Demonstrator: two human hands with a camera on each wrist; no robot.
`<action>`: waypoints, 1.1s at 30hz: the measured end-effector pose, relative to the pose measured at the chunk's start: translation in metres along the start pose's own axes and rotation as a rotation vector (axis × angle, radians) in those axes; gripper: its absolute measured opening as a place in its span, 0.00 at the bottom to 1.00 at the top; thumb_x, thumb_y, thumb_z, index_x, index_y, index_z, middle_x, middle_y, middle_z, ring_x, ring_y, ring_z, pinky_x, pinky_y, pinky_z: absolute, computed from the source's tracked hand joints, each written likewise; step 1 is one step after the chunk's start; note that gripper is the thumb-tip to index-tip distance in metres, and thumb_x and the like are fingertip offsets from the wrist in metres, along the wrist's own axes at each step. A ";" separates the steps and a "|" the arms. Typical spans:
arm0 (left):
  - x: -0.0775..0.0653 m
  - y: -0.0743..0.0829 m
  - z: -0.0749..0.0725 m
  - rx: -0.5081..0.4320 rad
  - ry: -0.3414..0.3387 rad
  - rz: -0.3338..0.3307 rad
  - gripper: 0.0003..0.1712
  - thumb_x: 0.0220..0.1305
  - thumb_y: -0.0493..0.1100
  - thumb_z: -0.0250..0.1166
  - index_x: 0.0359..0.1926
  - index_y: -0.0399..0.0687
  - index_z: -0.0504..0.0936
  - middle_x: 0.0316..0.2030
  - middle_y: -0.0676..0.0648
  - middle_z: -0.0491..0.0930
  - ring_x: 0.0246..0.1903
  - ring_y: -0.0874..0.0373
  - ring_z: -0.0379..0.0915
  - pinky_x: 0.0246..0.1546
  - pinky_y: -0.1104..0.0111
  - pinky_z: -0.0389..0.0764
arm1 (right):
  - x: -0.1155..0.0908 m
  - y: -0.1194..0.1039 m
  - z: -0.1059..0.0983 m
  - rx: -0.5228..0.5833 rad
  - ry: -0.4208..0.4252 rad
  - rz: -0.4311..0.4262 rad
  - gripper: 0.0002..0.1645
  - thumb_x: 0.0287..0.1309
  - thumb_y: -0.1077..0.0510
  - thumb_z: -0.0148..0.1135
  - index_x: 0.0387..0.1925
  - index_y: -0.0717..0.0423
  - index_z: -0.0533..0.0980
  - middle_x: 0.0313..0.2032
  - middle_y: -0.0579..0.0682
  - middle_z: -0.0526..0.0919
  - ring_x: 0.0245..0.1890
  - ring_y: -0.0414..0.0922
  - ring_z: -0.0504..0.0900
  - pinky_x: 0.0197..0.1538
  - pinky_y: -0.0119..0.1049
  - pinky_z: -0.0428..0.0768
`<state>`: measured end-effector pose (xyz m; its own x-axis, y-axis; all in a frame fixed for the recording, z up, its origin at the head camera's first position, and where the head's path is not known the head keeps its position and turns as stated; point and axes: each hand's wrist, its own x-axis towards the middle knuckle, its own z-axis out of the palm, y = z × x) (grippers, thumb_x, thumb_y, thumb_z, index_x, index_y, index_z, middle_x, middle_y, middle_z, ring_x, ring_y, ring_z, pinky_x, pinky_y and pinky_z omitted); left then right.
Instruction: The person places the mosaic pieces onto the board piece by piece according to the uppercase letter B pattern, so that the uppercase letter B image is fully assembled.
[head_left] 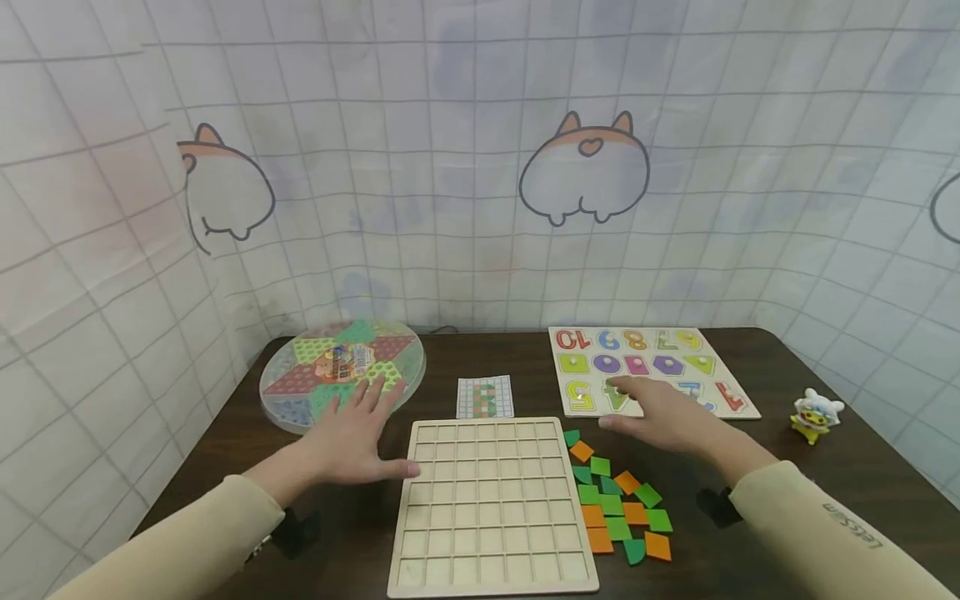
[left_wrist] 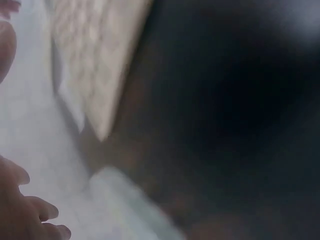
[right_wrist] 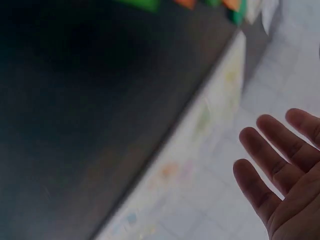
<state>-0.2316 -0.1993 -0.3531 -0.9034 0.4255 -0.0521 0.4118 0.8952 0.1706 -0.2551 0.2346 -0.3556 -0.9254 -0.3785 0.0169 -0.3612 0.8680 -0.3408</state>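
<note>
Pale wooden square-gridded board [head_left: 491, 504] sits between my hands on my feed, flat, mostly square orange and green tiles [head_left: 611, 505] by its right edge. Both grips empty, fingers apart: my left hand [head_left: 352, 437] could skew the board by thumb; my right hand [head_left: 663, 411], dropping low, could scatter tiles.
</note>
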 end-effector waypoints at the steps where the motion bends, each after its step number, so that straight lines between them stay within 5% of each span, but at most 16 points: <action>1: -0.002 0.002 0.006 -0.004 -0.017 0.016 0.68 0.58 0.76 0.65 0.82 0.41 0.45 0.79 0.27 0.44 0.77 0.25 0.43 0.66 0.24 0.51 | -0.001 -0.001 0.005 0.005 -0.021 -0.004 0.46 0.66 0.37 0.64 0.72 0.64 0.67 0.63 0.66 0.78 0.62 0.64 0.78 0.63 0.63 0.75; 14: -0.018 0.002 0.047 -0.083 -0.218 0.049 0.74 0.49 0.80 0.68 0.82 0.44 0.46 0.79 0.29 0.46 0.78 0.28 0.45 0.66 0.26 0.54 | 0.004 -0.005 0.040 0.015 -0.140 -0.031 0.29 0.64 0.45 0.70 0.57 0.61 0.80 0.51 0.54 0.85 0.50 0.51 0.83 0.58 0.54 0.81; 33: -0.017 -0.001 0.049 -0.072 -0.264 0.022 0.73 0.49 0.80 0.69 0.82 0.46 0.47 0.80 0.31 0.45 0.79 0.30 0.43 0.66 0.28 0.58 | 0.019 -0.015 0.050 -0.096 -0.135 -0.037 0.20 0.60 0.45 0.74 0.39 0.57 0.79 0.35 0.48 0.78 0.32 0.42 0.71 0.40 0.39 0.77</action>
<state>-0.2111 -0.2007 -0.4009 -0.8282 0.4732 -0.3003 0.4129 0.8775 0.2440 -0.2618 0.1986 -0.3974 -0.8898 -0.4452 -0.1003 -0.4103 0.8768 -0.2508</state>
